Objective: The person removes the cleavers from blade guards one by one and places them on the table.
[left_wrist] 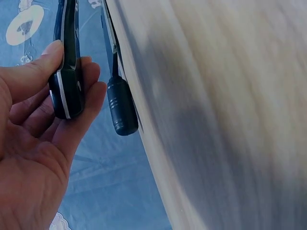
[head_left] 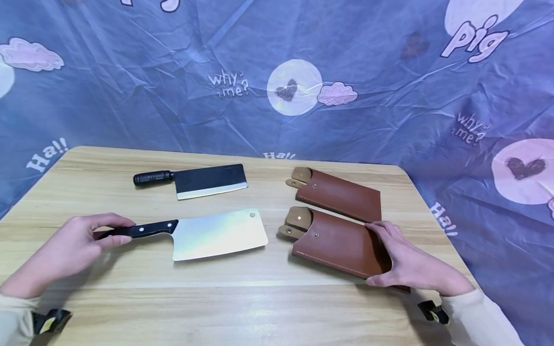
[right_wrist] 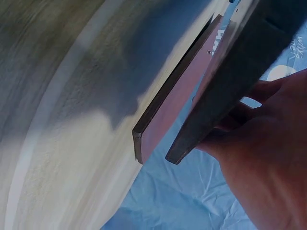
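My left hand pinches the black riveted handle of a silver cleaver; its broad blade points right over the table. In the left wrist view the thumb and fingers close round the handle. My right hand grips the closed end of a brown leather knife sheath, thumb on the near edge and fingers on the far one. The sheath's open mouth, with its tan strap flaps, faces the cleaver's blade tip, a small gap between them. The right wrist view shows this sheath raised off the table.
Behind the silver cleaver lies a black-bladed cleaver with a black handle. A second brown sheath lies flat behind the held one. The wooden table ends at a blue printed cloth hanging along the back and right.
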A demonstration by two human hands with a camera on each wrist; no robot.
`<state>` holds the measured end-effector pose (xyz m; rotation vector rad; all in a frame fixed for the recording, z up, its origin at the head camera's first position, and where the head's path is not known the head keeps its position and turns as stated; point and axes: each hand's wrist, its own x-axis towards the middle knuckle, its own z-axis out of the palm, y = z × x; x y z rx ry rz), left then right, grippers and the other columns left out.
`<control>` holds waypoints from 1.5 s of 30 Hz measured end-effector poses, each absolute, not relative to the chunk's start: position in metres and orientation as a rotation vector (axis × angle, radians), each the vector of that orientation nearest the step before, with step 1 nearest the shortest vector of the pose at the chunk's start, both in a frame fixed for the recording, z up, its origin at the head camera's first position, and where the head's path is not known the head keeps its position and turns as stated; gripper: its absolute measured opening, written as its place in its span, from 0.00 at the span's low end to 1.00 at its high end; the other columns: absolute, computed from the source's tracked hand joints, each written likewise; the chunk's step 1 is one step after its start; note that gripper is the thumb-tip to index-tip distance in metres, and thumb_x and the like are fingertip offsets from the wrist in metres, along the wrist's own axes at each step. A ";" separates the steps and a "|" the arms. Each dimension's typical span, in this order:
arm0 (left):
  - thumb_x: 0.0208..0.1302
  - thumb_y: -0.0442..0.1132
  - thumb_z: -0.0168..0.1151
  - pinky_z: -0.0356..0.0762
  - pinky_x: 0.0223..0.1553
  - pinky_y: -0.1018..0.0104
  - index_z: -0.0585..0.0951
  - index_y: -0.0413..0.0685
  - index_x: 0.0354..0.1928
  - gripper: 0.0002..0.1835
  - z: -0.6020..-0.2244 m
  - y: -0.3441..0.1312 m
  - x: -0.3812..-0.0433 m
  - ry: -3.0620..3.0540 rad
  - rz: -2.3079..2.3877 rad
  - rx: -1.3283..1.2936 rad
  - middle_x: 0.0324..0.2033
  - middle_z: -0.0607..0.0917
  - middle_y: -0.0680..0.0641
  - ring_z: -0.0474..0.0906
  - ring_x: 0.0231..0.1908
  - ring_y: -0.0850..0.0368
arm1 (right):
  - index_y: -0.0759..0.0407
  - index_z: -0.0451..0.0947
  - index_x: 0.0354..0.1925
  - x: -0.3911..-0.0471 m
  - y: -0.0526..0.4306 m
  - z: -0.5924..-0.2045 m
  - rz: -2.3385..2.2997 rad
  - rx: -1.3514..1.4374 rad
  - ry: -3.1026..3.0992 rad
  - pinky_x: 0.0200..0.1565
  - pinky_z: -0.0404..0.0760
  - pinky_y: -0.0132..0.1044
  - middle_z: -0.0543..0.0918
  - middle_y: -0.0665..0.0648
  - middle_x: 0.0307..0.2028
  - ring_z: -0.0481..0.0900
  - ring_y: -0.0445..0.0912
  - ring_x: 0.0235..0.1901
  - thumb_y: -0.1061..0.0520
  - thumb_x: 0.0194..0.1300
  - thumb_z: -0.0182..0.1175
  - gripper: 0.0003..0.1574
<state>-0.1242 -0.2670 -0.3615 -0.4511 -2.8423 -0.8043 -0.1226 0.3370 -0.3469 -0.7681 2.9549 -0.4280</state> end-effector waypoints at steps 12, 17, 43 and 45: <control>0.49 0.47 0.68 0.64 0.30 0.74 0.82 0.57 0.38 0.13 -0.364 -0.271 -0.128 -2.848 -0.701 -0.474 0.35 0.83 0.50 0.71 0.28 0.65 | 0.61 0.55 0.62 -0.121 0.346 -0.353 -0.465 -0.698 2.943 0.49 0.61 0.33 0.58 0.51 0.54 0.56 0.43 0.54 0.29 0.28 0.70 0.69; 0.49 0.48 0.68 0.65 0.33 0.72 0.83 0.56 0.38 0.13 -0.365 -0.271 -0.130 -2.875 -0.679 -0.476 0.35 0.83 0.49 0.75 0.33 0.59 | 0.60 0.55 0.63 -0.121 0.347 -0.355 -0.467 -0.685 2.934 0.49 0.61 0.33 0.58 0.51 0.54 0.56 0.43 0.54 0.29 0.28 0.71 0.70; 0.44 0.47 0.71 0.72 0.35 0.66 0.82 0.60 0.35 0.13 -0.370 -0.272 -0.137 -2.968 -0.673 -0.551 0.33 0.82 0.57 0.76 0.34 0.63 | 0.62 0.54 0.62 -0.117 0.348 -0.371 -0.566 -0.771 2.887 0.50 0.50 0.19 0.57 0.54 0.57 0.55 0.46 0.55 0.33 0.28 0.73 0.69; 0.44 0.46 0.71 0.72 0.35 0.66 0.82 0.61 0.34 0.12 -0.371 -0.272 -0.137 -2.961 -0.656 -0.560 0.33 0.82 0.58 0.76 0.34 0.63 | 0.62 0.54 0.62 -0.116 0.348 -0.372 -0.567 -0.753 2.881 0.50 0.50 0.19 0.56 0.54 0.57 0.55 0.46 0.55 0.34 0.28 0.73 0.69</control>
